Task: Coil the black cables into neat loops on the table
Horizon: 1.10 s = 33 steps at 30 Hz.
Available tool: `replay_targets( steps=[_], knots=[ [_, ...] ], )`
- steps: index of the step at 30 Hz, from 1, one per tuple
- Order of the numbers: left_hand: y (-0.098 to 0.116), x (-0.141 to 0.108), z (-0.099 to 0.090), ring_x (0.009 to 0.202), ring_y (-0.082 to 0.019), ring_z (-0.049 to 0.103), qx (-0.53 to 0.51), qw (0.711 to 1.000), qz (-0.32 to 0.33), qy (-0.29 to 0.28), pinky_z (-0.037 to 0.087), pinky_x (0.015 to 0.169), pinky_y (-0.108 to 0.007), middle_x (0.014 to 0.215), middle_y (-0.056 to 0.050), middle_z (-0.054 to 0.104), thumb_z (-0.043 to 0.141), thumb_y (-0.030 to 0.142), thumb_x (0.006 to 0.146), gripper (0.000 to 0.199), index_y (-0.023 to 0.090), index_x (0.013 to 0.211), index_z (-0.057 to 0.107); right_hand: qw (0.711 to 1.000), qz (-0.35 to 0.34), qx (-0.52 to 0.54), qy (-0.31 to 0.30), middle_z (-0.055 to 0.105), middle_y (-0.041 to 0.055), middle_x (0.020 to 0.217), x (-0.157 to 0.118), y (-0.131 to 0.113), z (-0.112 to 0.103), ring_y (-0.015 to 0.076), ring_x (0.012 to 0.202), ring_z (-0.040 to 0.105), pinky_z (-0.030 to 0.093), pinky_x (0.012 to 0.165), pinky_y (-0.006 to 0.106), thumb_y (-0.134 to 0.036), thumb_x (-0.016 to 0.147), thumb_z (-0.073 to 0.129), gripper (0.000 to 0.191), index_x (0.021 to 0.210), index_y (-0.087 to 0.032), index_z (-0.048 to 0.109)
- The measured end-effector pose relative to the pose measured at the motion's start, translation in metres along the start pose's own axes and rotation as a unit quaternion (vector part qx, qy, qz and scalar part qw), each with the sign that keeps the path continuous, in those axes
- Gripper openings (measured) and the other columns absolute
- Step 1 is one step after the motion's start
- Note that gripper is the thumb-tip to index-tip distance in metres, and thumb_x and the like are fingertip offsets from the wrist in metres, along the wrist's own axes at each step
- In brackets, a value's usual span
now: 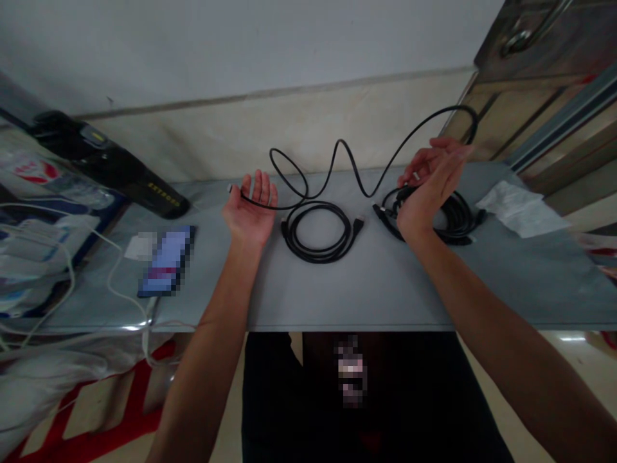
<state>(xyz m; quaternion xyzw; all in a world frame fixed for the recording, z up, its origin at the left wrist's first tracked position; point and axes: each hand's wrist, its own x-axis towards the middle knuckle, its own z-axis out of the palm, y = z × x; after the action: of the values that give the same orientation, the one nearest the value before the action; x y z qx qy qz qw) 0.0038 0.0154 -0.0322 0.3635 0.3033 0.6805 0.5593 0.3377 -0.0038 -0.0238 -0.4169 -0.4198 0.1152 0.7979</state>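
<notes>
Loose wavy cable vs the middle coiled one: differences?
Shape: the loose cable runs in open waves; the coiled cable forms a ring.
Contact: the loose cable crosses the left hand; the coiled cable lies on the table, no hand on it.
Both are thin and black.

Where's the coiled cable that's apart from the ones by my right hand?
In the head view, the coiled black cable lies near the middle of the grey tabletop, just right of your left hand.

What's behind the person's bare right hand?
Behind the bare right hand, coiled black cables on the flat grey tabletop show on both sides; the stretch covered by its palm and wrist cannot be seen.
</notes>
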Motion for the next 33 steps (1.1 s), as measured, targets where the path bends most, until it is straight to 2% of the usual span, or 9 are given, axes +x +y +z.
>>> replay_targets(
  steps=[4, 9, 12, 15, 17, 20, 26, 29, 33],
  knots=[
    [0.001, 0.001, -0.003, 0.151, -0.026, 0.064, -0.001, 0.999, -0.011, 0.033, 0.060, 0.117, -0.044, 0.138, -0.009, 0.083, 0.049, 0.049, 0.111, 0.037, 0.028, 0.099, 0.077, 1.000, -0.001, 0.006, -0.018, 0.065, 0.0049, 0.093, -0.005, -0.008, 0.005, 0.0235, 0.075, 0.069, 0.049, 0.058, 0.035, -0.076, 0.117, 0.026, 0.055, 0.118, -0.031, 0.058],
    [0.005, -0.003, 0.008, 0.146, -0.030, 0.069, 0.028, 0.999, -0.030, -0.022, 0.062, 0.114, -0.046, 0.137, -0.011, 0.083, 0.058, 0.059, 0.109, 0.037, 0.028, 0.103, 0.077, 0.983, -0.038, -0.037, -0.177, 0.078, 0.0097, 0.123, -0.021, -0.027, 0.006, 0.0261, 0.118, 0.077, 0.061, 0.096, 0.045, -0.066, 0.121, 0.030, 0.052, 0.137, -0.030, 0.064],
    [0.003, -0.007, 0.019, 0.146, -0.033, 0.069, 0.037, 0.995, -0.065, -0.062, 0.062, 0.115, -0.051, 0.139, -0.013, 0.081, 0.057, 0.062, 0.109, 0.041, 0.027, 0.110, 0.078, 0.938, -0.061, -0.079, -0.332, 0.076, 0.0090, 0.143, -0.036, -0.033, 0.005, 0.0257, 0.139, 0.070, 0.054, 0.120, 0.049, -0.063, 0.122, 0.031, 0.054, 0.153, -0.029, 0.061],
    [0.000, -0.011, 0.030, 0.149, -0.036, 0.066, 0.042, 0.990, -0.089, -0.097, 0.062, 0.116, -0.055, 0.142, -0.016, 0.080, 0.055, 0.064, 0.111, 0.046, 0.023, 0.113, 0.077, 0.866, -0.086, -0.130, -0.474, 0.076, 0.0122, 0.147, -0.049, -0.028, 0.005, 0.0281, 0.141, 0.070, 0.052, 0.125, 0.052, -0.062, 0.122, 0.032, 0.059, 0.159, -0.024, 0.059],
    [-0.001, -0.012, 0.035, 0.151, -0.036, 0.064, 0.039, 0.988, -0.096, -0.116, 0.061, 0.117, -0.054, 0.143, -0.017, 0.079, 0.056, 0.063, 0.112, 0.046, 0.022, 0.114, 0.076, 0.823, -0.117, -0.169, -0.529, 0.076, 0.0153, 0.147, -0.055, -0.022, 0.006, 0.0313, 0.137, 0.071, 0.053, 0.123, 0.055, -0.060, 0.121, 0.034, 0.059, 0.158, -0.021, 0.061],
    [0.000, -0.013, 0.038, 0.154, -0.035, 0.062, 0.034, 0.985, -0.093, -0.139, 0.060, 0.119, -0.052, 0.145, -0.015, 0.079, 0.059, 0.062, 0.112, 0.044, 0.022, 0.118, 0.076, 0.789, -0.155, -0.217, -0.554, 0.075, 0.0178, 0.148, -0.058, -0.015, 0.007, 0.0346, 0.135, 0.072, 0.053, 0.122, 0.059, -0.056, 0.121, 0.038, 0.055, 0.155, -0.019, 0.062],
    [-0.001, -0.015, 0.040, 0.141, -0.026, 0.072, 0.092, 0.979, -0.089, -0.159, 0.058, 0.121, -0.043, 0.129, -0.004, 0.085, 0.057, 0.053, 0.117, 0.036, 0.027, 0.128, 0.078, 0.763, -0.188, -0.254, -0.564, 0.077, 0.0199, 0.141, -0.059, -0.019, 0.008, 0.0365, 0.126, 0.074, 0.056, 0.114, 0.057, -0.053, 0.121, 0.038, 0.051, 0.147, -0.018, 0.065],
    [-0.006, -0.018, 0.041, 0.127, -0.023, 0.079, 0.107, 0.979, -0.057, -0.167, 0.059, 0.120, -0.043, 0.117, 0.000, 0.087, 0.067, 0.052, 0.112, 0.028, 0.034, 0.131, 0.078, 0.770, -0.186, -0.262, -0.552, 0.077, 0.0213, 0.133, -0.060, -0.024, 0.009, 0.0391, 0.124, 0.073, 0.057, 0.109, 0.059, -0.056, 0.121, 0.038, 0.052, 0.141, -0.018, 0.067],
    [-0.008, -0.023, 0.047, 0.125, -0.023, 0.080, 0.122, 0.977, -0.019, -0.176, 0.060, 0.119, -0.045, 0.116, -0.001, 0.086, 0.068, 0.059, 0.111, 0.033, 0.037, 0.134, 0.076, 0.805, -0.170, -0.237, -0.517, 0.078, 0.0187, 0.125, -0.059, -0.027, 0.009, 0.0384, 0.118, 0.073, 0.058, 0.107, 0.059, -0.065, 0.118, 0.036, 0.056, 0.130, -0.022, 0.068]
  ],
)
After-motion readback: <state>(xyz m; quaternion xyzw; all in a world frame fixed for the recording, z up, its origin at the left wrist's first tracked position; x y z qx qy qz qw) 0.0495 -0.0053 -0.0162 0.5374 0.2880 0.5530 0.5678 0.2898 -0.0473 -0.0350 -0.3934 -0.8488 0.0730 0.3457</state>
